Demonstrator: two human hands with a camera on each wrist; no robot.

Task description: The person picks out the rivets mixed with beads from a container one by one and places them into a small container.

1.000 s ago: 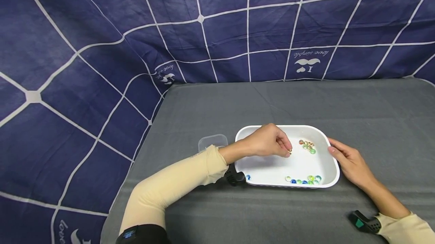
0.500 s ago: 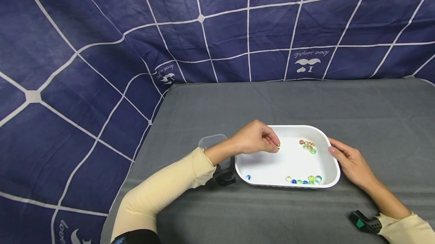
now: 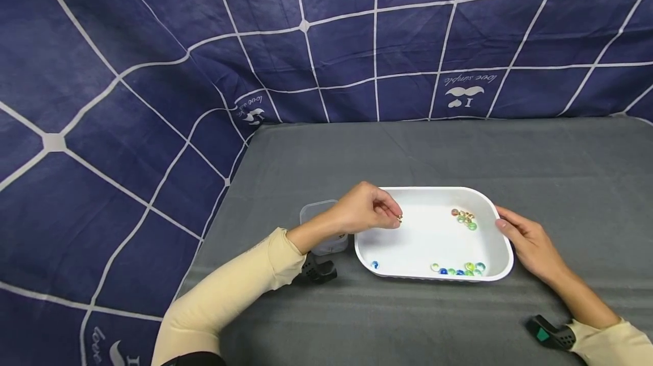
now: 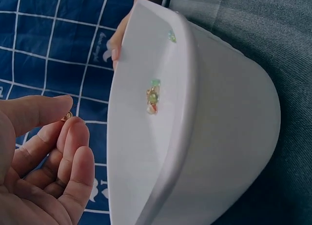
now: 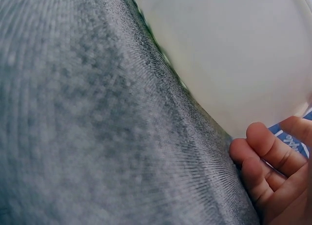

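My left hand [image 3: 366, 207] is over the left part of a white tray [image 3: 408, 250]. Between thumb and forefinger it pinches a small shiny gold piece [image 4: 67, 116], mostly hidden by the fingertips. The right hand [image 3: 528, 239] holds the tray's right end, thumb at the rim and fingers along the outer wall [image 5: 219, 54]. Inside the tray, a mixed group of gold pieces and glass marbles [image 3: 463, 218] lies at the far right. More blue and green marbles [image 3: 459, 269] line the near side, and a lone blue marble [image 3: 374, 264] sits in the near left corner.
A clear plastic box [image 3: 331, 247] stands left of the tray, partly covered by my left forearm, with small bits inside. Grey cloth [image 3: 316, 156] covers the table. A blue checked curtain [image 3: 347, 49] hangs behind and at the left.
My left hand has moved left across the tray with the gold piece, toward the clear box, which now shows more. The right hand stays on the tray's end.
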